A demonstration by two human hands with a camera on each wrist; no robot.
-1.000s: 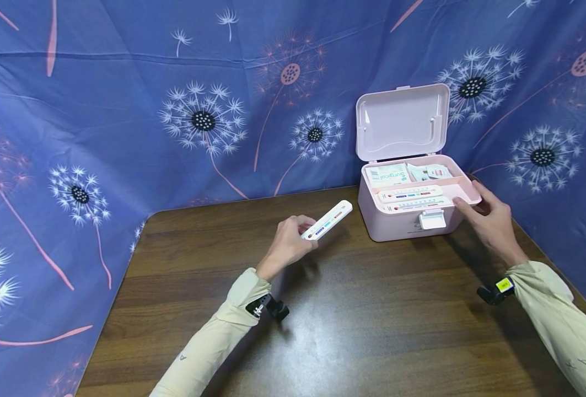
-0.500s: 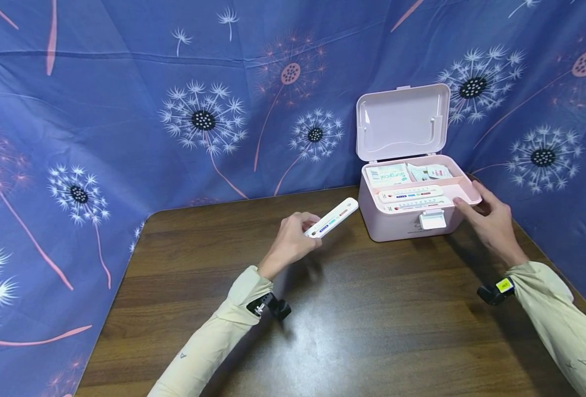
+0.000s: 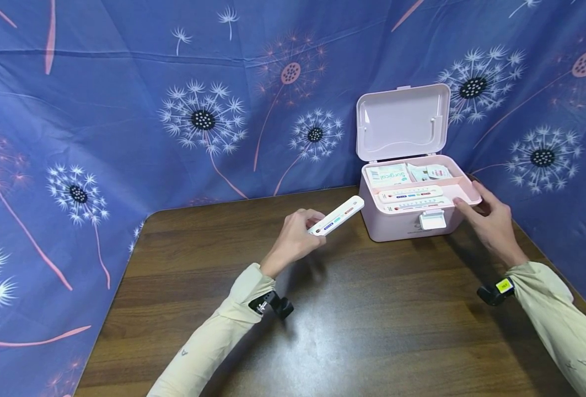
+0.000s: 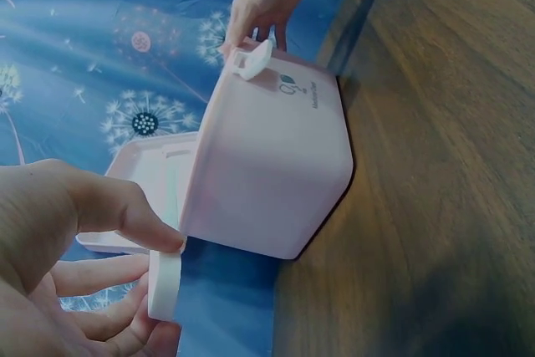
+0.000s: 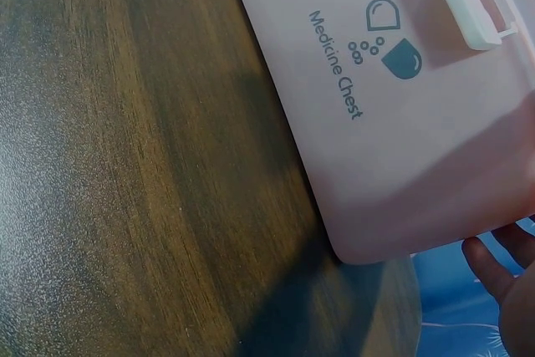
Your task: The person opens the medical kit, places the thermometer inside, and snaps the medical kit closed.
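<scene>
My left hand (image 3: 295, 238) pinches a flat white thermometer (image 3: 339, 216) with coloured marks, its far end pointing up toward the medicine chest (image 3: 394, 225). In the left wrist view the thermometer (image 4: 165, 286) shows edge-on between thumb and fingers, in front of the box. The chest is pale pink, its lid (image 3: 403, 125) standing up and its white latch (image 3: 432, 219) hanging at the front. At the chest's right end my right hand (image 3: 495, 225) grips the rim, thumb over the front corner. Two similar thermometers (image 3: 410, 194) lie in the front compartment.
A "Surgical" packet (image 3: 389, 174) and another packet (image 3: 428, 172) fill the back compartment. Brown wooden table (image 3: 213, 248) extends left of and in front of the chest. A blue dandelion-patterned cloth (image 3: 139, 110) hangs behind and at both sides.
My left hand has shifted slightly right and up, bringing the thermometer closer to the chest's left side. The right hand and the chest have stayed put.
</scene>
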